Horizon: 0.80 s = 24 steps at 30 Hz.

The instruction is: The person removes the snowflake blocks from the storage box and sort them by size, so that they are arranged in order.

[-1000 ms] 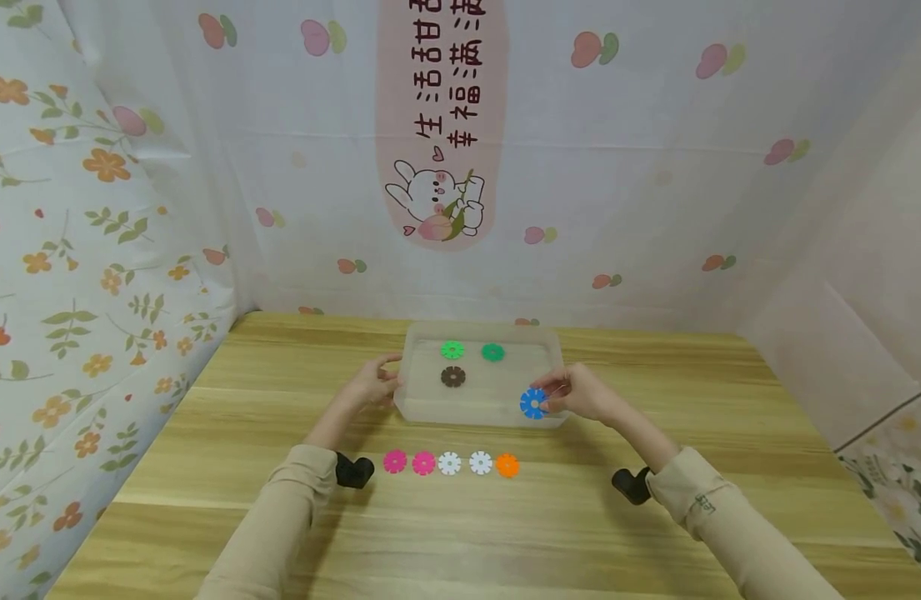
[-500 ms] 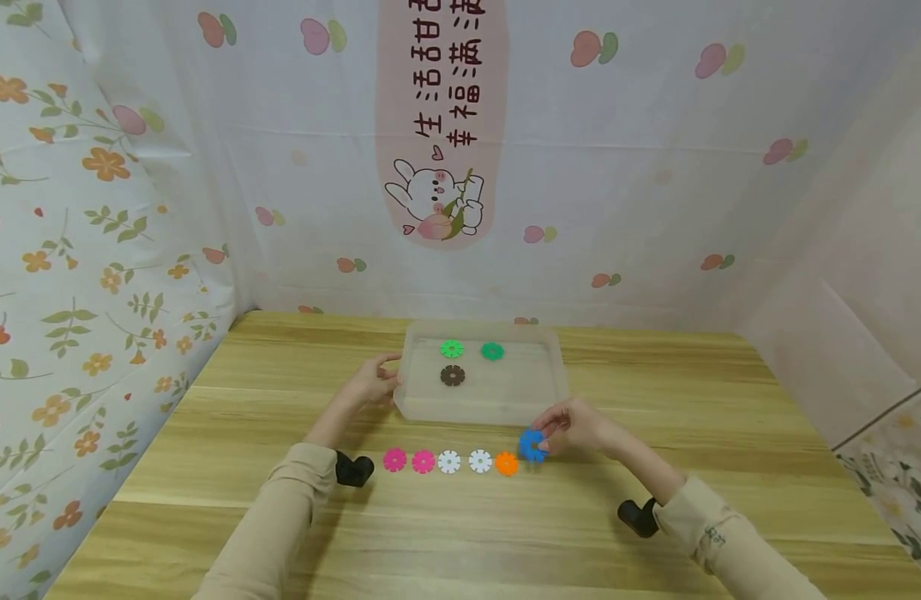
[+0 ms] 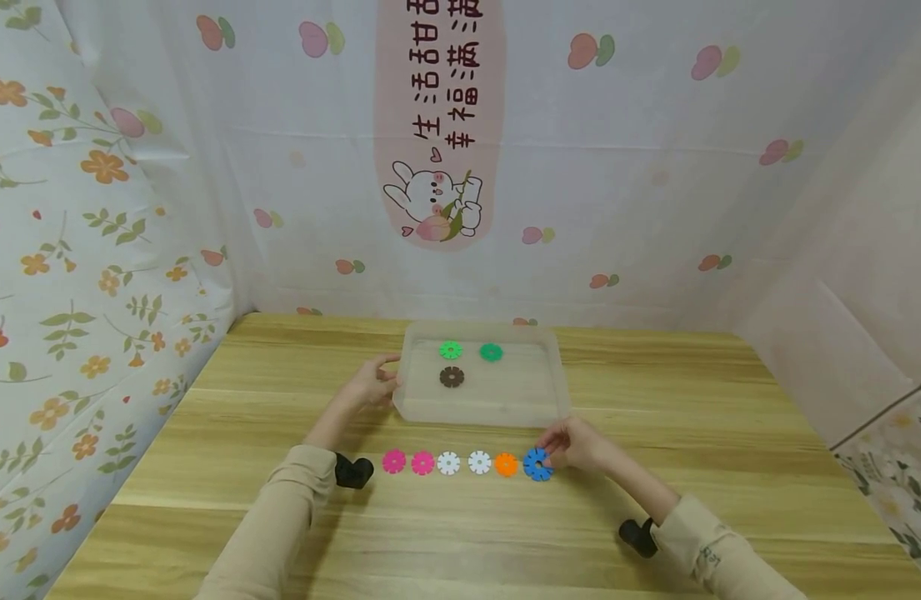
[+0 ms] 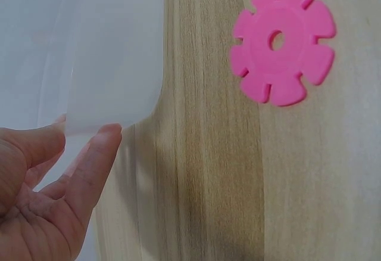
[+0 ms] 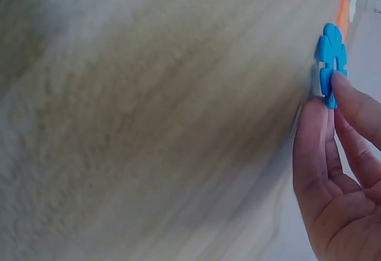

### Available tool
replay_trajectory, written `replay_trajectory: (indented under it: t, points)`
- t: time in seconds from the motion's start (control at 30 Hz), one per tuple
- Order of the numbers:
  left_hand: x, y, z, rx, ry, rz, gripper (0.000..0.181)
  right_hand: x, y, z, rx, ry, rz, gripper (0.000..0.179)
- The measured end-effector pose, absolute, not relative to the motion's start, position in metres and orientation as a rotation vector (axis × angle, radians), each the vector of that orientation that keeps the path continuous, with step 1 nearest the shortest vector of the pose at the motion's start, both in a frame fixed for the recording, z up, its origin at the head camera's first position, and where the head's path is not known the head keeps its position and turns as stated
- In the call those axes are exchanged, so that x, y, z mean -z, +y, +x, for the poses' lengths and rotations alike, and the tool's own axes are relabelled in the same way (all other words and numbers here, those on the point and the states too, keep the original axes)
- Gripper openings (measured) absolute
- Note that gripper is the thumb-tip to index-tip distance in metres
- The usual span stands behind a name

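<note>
The right hand (image 3: 576, 444) pinches a blue disc (image 3: 532, 469) between thumb and fingers, a narrow grip that closes on one edge of the disc; the blue disc sits at the right-hand end of a row, just beside an orange disc (image 3: 506, 457); whether its underside meets the wooden table (image 3: 460, 533) I cannot tell, though the right wrist view shows it very near the wood. The left hand (image 3: 368, 383) is at the left end of a clear plastic box (image 3: 475, 412); its thumb and fingers are spread and rather straight, with fingertips touching the end wall near a corner.

The row lies on the table in front of the box; from the left come two pink discs (image 3: 388, 463), two white discs (image 3: 448, 456), then the orange one and the blue one; all have notched edges and a round hole in the middle. Inside the box lie a light green disc (image 3: 445, 353), a dark green disc (image 3: 486, 354) and a brown disc (image 3: 446, 379).

Beige sleeves (image 3: 280, 508) cover both forearms; a black fitting (image 3: 353, 472) shows by each wrist; behind the table hangs a pale cloth (image 3: 618, 192) with a printed rabbit (image 3: 422, 196); a flowered cloth (image 3: 77, 275) hangs at the left.
</note>
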<state>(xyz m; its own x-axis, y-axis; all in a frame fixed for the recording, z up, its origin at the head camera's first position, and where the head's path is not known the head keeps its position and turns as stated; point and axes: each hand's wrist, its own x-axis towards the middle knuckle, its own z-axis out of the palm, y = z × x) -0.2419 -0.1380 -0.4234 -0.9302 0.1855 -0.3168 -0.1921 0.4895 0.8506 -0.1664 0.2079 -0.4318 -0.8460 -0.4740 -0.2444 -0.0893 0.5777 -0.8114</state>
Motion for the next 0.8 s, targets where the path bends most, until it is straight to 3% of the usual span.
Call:
replay_trajectory:
  t: [0.27,0.8]
  points:
    - [0.424,-0.14,-0.242,-1.435,2.359,0.007,0.053,0.434,0.207,-0.165,1.181,2.402,-0.457,0.022]
    - [0.422,-0.137,-0.24,-1.445,2.355,-0.024,0.053,0.403,0.194,-0.182,1.09,2.478,-0.632,0.025]
